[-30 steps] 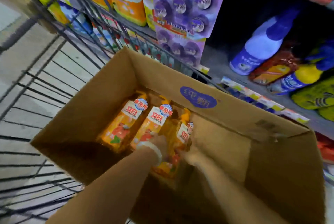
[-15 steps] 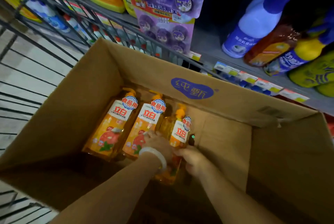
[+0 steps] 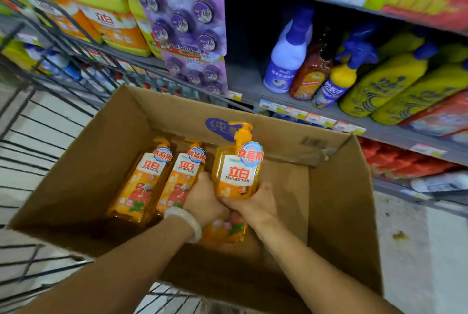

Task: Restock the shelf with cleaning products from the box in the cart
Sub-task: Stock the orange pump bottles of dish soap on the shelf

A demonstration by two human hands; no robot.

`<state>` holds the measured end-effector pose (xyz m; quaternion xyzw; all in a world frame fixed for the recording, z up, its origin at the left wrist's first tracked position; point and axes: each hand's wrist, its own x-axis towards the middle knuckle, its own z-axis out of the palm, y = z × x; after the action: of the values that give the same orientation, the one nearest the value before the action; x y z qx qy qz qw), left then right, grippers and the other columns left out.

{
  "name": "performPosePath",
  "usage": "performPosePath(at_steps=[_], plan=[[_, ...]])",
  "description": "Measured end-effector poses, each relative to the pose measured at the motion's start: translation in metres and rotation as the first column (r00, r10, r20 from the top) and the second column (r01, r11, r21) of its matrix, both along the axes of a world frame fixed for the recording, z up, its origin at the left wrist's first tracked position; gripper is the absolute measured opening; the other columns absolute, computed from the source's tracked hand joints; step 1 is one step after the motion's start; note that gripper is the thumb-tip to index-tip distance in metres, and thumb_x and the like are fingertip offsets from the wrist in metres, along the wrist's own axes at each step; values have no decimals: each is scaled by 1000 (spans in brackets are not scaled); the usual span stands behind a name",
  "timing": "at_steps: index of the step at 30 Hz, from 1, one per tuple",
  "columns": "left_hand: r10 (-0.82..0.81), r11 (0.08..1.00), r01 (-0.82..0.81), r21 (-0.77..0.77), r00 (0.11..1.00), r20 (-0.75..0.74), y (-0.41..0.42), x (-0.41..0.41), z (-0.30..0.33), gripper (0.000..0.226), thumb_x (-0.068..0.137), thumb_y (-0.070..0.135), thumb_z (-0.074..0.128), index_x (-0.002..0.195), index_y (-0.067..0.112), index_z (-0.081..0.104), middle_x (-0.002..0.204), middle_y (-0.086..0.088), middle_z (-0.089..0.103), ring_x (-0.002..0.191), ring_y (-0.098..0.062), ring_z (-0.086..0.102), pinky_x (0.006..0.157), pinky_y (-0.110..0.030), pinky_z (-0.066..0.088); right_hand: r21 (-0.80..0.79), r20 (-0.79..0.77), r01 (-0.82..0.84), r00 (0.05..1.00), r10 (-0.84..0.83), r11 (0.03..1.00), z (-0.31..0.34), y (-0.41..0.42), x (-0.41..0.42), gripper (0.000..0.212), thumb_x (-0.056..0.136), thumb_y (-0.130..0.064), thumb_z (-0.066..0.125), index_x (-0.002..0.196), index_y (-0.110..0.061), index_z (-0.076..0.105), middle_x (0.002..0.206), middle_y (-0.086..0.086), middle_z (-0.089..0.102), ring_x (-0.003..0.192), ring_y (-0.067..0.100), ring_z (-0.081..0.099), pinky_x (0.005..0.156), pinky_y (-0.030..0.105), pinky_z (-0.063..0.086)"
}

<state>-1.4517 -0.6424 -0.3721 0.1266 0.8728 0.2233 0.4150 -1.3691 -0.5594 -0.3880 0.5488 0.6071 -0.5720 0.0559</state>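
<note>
An open cardboard box [image 3: 339, 202] sits in a wire cart [image 3: 38, 121]. Two orange pump bottles of dish soap [image 3: 141, 182] lie side by side on its floor at the left. A third orange pump bottle [image 3: 236, 169] is raised upright above them. My left hand [image 3: 202, 199], with a pale bangle on the wrist, grips its lower left side. My right hand [image 3: 255, 203] grips its lower right side. A further orange bottle [image 3: 225, 231] shows below my hands, partly hidden. The shelf [image 3: 253, 83] runs behind the box.
The shelf holds a white and blue bottle [image 3: 286, 60], a brown bottle [image 3: 310, 73], a yellow spray bottle [image 3: 334, 83] and large yellow bottles [image 3: 385, 83]. Left of them hang purple packs [image 3: 184, 22] and stand yellow-orange jugs [image 3: 109, 15]. A dark gap lies between the packs and bottles.
Both hands have closed round the rightmost bottle and lifted it upright out of the row. The view has tilted up toward the shelf.
</note>
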Motion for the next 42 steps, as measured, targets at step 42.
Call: performPosePath(at_steps=[42], plan=[[-135,42,631,774,771,-622,476,446,509,71,56,21,90,105,18,39,79,19,51,77,-5,55,60,-16,41,722,-672,652,741,9,229,534,427,502,81,46,-27,94,112,-7,50,97,1,67,86,13,66,71,31,58]])
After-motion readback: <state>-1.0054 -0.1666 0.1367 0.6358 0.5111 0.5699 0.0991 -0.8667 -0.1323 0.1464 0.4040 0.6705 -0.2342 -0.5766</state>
